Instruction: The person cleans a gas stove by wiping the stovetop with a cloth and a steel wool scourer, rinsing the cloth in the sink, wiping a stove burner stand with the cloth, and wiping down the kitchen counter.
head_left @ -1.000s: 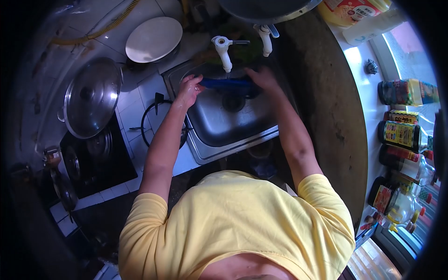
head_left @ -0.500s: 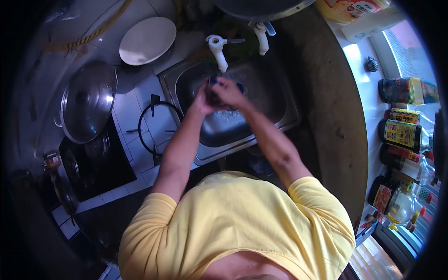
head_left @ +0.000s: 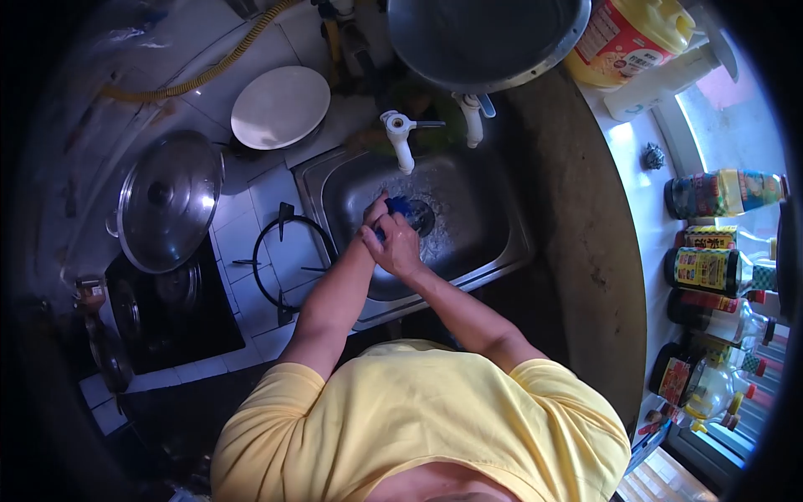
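My left hand (head_left: 377, 210) is over the steel sink (head_left: 481, 243), closed around a crumpled dark blue thing (head_left: 401, 206) that looks like a cloth or scrubber; its exact kind does not show. My right hand (head_left: 396, 244) lies across the left hand near the wrist, its fingers curled onto the lower part of the same blue thing. Part of the blue thing is hidden under the fingers. Just beyond the hands stands a white tap (head_left: 400, 138). Water splashes in the basin around the drain (head_left: 425, 219).
A second tap (head_left: 473, 121) and a large dark pan (head_left: 489, 42) are behind the sink. On the left are a white plate (head_left: 280, 107), a glass lid (head_left: 171, 201), a black ring stand (head_left: 261, 259) and a cooktop (head_left: 176, 326). Several bottles (head_left: 707, 272) line the right windowsill.
My right hand has slid back toward the left wrist, and more of the blue thing shows beyond it. The whole view has shifted, so the sink and taps appear lower.
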The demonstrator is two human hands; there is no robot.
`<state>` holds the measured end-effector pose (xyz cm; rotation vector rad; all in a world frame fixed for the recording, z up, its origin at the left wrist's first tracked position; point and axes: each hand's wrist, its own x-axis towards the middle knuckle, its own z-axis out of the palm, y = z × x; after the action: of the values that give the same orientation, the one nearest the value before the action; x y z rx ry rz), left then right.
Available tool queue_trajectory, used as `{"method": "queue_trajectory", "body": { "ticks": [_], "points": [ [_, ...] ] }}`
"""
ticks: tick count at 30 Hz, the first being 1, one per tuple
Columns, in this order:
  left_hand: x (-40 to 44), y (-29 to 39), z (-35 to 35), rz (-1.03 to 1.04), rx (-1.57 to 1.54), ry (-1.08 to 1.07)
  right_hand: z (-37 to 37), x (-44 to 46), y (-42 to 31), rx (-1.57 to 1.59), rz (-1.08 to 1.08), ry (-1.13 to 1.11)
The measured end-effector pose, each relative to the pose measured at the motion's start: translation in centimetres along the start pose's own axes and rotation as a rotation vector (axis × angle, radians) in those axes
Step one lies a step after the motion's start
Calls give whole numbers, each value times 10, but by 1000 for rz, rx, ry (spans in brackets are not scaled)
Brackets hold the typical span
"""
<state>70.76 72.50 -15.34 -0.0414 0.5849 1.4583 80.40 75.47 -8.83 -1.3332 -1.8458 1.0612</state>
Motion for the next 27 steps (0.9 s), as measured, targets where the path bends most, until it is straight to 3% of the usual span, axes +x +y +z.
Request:
{"method": "queue_trajectory", "body": {
  "ticks": [2, 3, 7, 8, 9, 11, 12, 13, 14, 17, 19, 20, 22, 23, 25, 26, 27],
  "points": [
    [5, -11, -20, -97, 173, 431, 9, -6, 13, -191, 33, -61],
    [-9, -4, 46, -319, 75, 590, 7, 15, 31, -154, 101, 42],
    [9, -9, 48, -212, 119, 550, -16, 31, 10, -15, 253, 57],
    [8, -2, 49, -178, 79, 516, -2, 19, 18, 38, 43, 136],
    [12, 7, 29, -228, 80, 500, 3, 8, 17, 29, 43, 134],
    [34, -1, -54, -174, 54, 165, 13, -9, 13, -7, -101, 103],
    [22, -11, -40, -195, 144, 369, 16, -16, 14, -21, -168, 81],
    [8, -16, -3, -305, 156, 596, 11, 3, 28, -134, 67, 60],
    [-2, -15, 14, -362, 275, 447, 2, 15, 32, -125, 64, 58],
    [0, -20, 20, -272, 240, 524, -14, 39, 35, -328, 67, -26],
    [-17, -8, 29, -280, 199, 492, -4, 43, 49, 168, 315, -190],
    [-24, -3, 38, -343, 136, 446, 5, 38, 55, 316, 331, -302],
    [-34, -4, 43, -330, -51, 155, 2, 27, 40, 279, 312, -443],
    [-32, -8, 46, -322, -55, 159, -7, 24, 31, 278, 308, -452],
    [-25, -16, 51, -262, 41, 376, -34, 16, 6, -264, -446, -131],
    [-22, -11, 44, -262, 42, 381, -40, 7, -4, -260, -444, -133],
    [-17, -5, 34, -238, 12, 315, -47, -3, -12, -232, -709, -111]
  ]
}}
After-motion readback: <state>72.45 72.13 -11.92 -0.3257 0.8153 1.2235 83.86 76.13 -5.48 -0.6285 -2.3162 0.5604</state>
